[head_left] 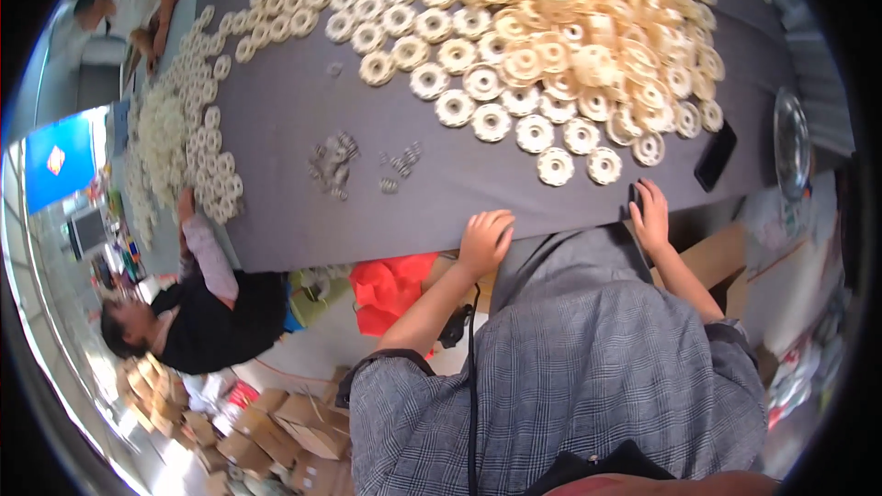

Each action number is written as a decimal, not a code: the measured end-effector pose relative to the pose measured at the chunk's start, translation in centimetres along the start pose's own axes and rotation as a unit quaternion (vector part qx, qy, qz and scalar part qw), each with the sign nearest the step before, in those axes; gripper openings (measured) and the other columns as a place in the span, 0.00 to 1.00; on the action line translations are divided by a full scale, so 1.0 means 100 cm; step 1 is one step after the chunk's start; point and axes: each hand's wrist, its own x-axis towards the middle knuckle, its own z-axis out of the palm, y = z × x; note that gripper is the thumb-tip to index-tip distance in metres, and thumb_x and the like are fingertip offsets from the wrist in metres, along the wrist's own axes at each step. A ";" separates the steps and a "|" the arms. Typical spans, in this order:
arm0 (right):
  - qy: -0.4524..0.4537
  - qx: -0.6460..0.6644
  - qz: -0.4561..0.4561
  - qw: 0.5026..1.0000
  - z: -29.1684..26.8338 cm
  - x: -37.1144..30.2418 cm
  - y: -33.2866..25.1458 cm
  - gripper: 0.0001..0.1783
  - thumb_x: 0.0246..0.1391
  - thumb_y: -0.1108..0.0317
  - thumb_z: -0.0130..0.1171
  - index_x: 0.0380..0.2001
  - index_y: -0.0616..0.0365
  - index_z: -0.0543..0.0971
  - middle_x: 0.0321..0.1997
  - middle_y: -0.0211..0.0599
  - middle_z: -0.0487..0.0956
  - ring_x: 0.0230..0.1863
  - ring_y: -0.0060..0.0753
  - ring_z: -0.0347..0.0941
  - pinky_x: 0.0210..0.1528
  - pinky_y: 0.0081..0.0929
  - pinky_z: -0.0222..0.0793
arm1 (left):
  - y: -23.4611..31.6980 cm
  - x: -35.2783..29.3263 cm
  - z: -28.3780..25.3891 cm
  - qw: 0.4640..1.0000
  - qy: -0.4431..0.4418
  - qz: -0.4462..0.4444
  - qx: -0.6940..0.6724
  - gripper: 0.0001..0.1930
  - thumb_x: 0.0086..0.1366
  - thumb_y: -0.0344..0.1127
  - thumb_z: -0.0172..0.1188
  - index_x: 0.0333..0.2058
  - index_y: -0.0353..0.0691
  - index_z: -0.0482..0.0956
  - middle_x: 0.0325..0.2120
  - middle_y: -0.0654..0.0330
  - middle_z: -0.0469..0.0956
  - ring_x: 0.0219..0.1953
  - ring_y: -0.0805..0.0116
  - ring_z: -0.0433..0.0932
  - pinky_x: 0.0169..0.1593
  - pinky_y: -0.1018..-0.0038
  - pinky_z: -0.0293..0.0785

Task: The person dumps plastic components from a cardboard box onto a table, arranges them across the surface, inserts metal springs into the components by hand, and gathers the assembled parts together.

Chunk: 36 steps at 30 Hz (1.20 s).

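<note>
We note the left hand (484, 241) at the tabletop (404, 220) edge, fingers loosely open; whether the right hand (652, 218) grips the black object (634, 194), we cannot tell. Cream wheels (588, 66) lie ahead. We judge this a pause; taking 1 needs reaching forward.

Cream wheels (570, 163) with scalloped rims and central holes lie just beyond and between the left hand (487, 239) and the right hand (650, 213). The nearest lie flat, face up, in a loose single layer; farther from the hands, yellower ones are heaped at mixed tilts. Small grey metal coils (333, 163) lie scattered left of the left hand. A small dark piece (634, 195) shows at the right hand's fingers, too small to identify.
</note>
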 end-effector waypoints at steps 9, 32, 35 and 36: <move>-0.078 -0.132 -0.315 0.937 0.006 0.036 0.048 0.35 0.42 0.54 0.53 0.54 0.60 0.64 0.61 0.46 0.58 0.62 0.51 0.50 0.62 0.50 0.42 | -0.098 -0.036 -0.036 0.939 -0.173 0.189 0.230 0.26 0.57 0.46 0.51 0.54 0.46 0.64 0.60 0.64 0.56 0.61 0.70 0.54 0.61 0.66 0.47; 0.013 -0.048 -0.339 0.940 0.007 0.028 0.065 0.36 0.37 0.55 0.56 0.51 0.62 0.66 0.59 0.48 0.62 0.62 0.54 0.53 0.62 0.52 0.43 | -0.092 -0.040 -0.019 0.897 -0.172 0.216 0.346 0.35 0.53 0.53 0.54 0.57 0.43 0.60 0.59 0.55 0.56 0.61 0.62 0.55 0.61 0.58 0.48; 0.048 -0.032 -0.343 0.938 0.000 0.024 0.055 0.34 0.35 0.58 0.57 0.49 0.61 0.68 0.58 0.46 0.64 0.61 0.51 0.55 0.62 0.48 0.45 | -0.091 -0.047 -0.017 0.880 -0.155 0.199 0.402 0.36 0.52 0.55 0.54 0.58 0.45 0.59 0.59 0.55 0.56 0.61 0.62 0.55 0.61 0.56 0.48; 0.052 -0.022 -0.344 0.937 0.001 0.024 0.052 0.34 0.34 0.58 0.58 0.49 0.61 0.69 0.58 0.46 0.64 0.61 0.51 0.55 0.62 0.48 0.46 | -0.089 -0.050 -0.018 0.880 -0.137 0.191 0.412 0.37 0.51 0.56 0.54 0.58 0.46 0.59 0.59 0.55 0.56 0.61 0.62 0.55 0.61 0.56 0.48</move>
